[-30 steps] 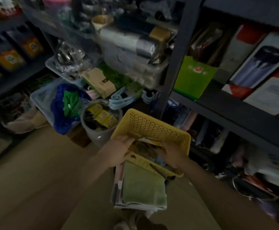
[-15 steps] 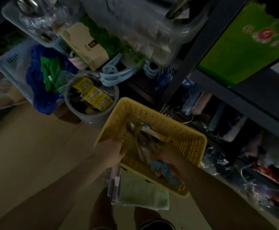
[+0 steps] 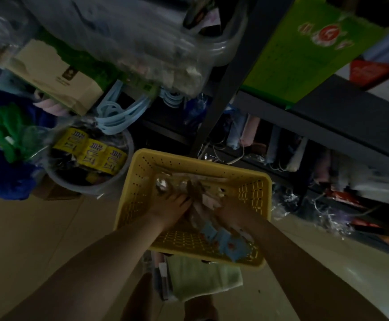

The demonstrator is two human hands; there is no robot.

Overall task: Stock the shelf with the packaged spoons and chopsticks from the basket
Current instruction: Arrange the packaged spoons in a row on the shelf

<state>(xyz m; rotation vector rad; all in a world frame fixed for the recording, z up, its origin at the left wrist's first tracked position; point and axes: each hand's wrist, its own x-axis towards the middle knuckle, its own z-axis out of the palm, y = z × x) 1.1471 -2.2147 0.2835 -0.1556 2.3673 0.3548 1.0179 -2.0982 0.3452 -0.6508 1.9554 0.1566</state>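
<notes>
Nearest the camera, a folded green towel [image 3: 202,278] lies under the near rim of the yellow basket [image 3: 140,181]. Inside the basket both hands meet over a heap of clear-wrapped cutlery packs [image 3: 197,202]. The left hand [image 3: 172,209] and right hand [image 3: 232,210] press in from either side, fingers curled around the heap, so the packs sit between the palms and just ahead of the fingertips. Whether either hand has a firm hold is not clear in the dim light. The packs' long axis runs roughly from the near rim towards the far one, a metal spoon bowl [image 3: 163,185] showing at the far end. Neither hand is clearly nearer. Beyond stands the dark shelf [image 3: 341,119], up and to the right.

Against half a second earlier, the left hand has left the basket's near rim and joined the right on the packs.
</notes>
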